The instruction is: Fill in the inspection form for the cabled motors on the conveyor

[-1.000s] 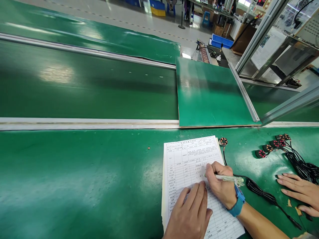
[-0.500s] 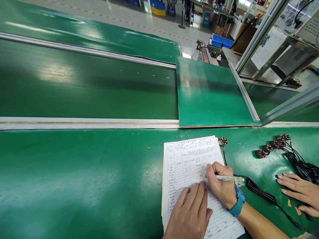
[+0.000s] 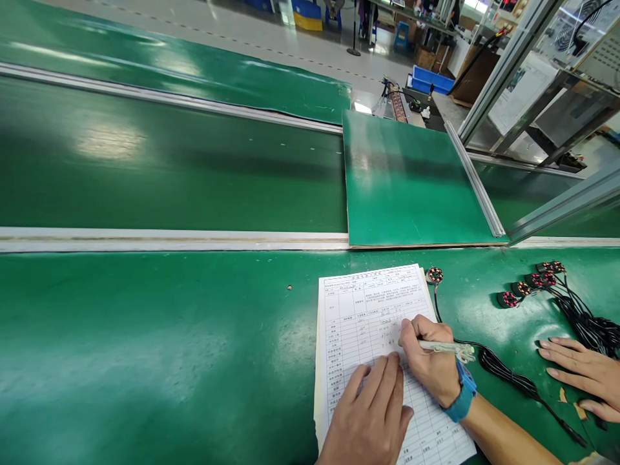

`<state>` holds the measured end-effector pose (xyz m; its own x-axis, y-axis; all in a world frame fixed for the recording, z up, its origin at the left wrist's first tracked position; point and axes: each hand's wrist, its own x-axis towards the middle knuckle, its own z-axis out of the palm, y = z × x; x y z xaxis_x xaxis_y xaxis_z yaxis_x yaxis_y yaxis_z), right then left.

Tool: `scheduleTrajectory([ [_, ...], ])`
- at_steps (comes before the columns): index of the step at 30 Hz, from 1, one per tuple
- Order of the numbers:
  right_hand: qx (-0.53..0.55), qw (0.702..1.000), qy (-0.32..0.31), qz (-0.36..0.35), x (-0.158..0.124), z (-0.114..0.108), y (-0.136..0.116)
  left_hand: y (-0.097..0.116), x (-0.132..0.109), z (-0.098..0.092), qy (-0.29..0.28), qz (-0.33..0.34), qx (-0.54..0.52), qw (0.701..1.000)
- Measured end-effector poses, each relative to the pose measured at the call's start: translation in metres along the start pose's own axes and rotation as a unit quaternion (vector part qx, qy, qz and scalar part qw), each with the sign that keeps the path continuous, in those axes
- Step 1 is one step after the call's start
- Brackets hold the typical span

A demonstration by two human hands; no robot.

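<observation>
- containers first: the blue plastic bin [image 3: 431, 80] is on the far side, between one and two o'clock in the view, can't make out what's in it
- the blue-and-yellow plastic bin stack [image 3: 307, 17] is way back at twelve o'clock, contents too small to tell
- the slim pale pen [image 3: 440, 347] is over the white printed paper form [image 3: 372, 297], long axis nearly nine to three, writing end toward nine, tail sticking out toward three
- the form is on the glossy green tabletop [image 3: 194, 361] around five o'clock, long axis roughly twelve to six, printed heading toward twelve
- right hand [image 3: 433, 368] has the pen pinched in its fingertips, blue watch [image 3: 461, 392] on that wrist
- left hand [image 3: 371, 410] lies flat on the form, fingers close together
- round metal motor [image 3: 434, 276] with a black cable just beside the form's one o'clock corner
- another person's hand [image 3: 581, 374], fingers a little spread, near four o'clock
</observation>
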<state>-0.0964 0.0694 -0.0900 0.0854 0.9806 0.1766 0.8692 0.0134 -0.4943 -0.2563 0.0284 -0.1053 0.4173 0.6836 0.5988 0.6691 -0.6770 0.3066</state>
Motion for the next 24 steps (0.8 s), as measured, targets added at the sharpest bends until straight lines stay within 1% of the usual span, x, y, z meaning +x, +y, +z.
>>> scheduleTrajectory([
  [3, 0.004, 1.000, -0.009, 0.001, -0.0003, 0.0004, 0.0007, 0.0004, 0.0000, -0.0001, 0.001, -0.001, -0.001, 1.000],
  [9, 0.041, 0.998, -0.020, 0.036, 0.0008, -0.0025, 0.0030, -0.0006, -0.0008, 0.0014, 0.008, 0.003, -0.002, 1.000],
  [13, 0.043, 0.998, -0.021, 0.027, 0.0013, -0.0024, 0.0042, -0.0015, -0.0006, 0.0016, 0.005, 0.003, -0.006, 1.000],
  [18, 0.014, 1.000, -0.001, 0.014, 0.0007, -0.0012, 0.0043, -0.0015, -0.0003, -0.0003, -0.009, 0.000, -0.004, 1.000],
  [24, 0.038, 0.999, -0.025, 0.018, 0.0010, -0.0019, 0.0051, -0.0011, 0.0006, -0.0005, -0.012, -0.002, -0.003, 1.000],
])
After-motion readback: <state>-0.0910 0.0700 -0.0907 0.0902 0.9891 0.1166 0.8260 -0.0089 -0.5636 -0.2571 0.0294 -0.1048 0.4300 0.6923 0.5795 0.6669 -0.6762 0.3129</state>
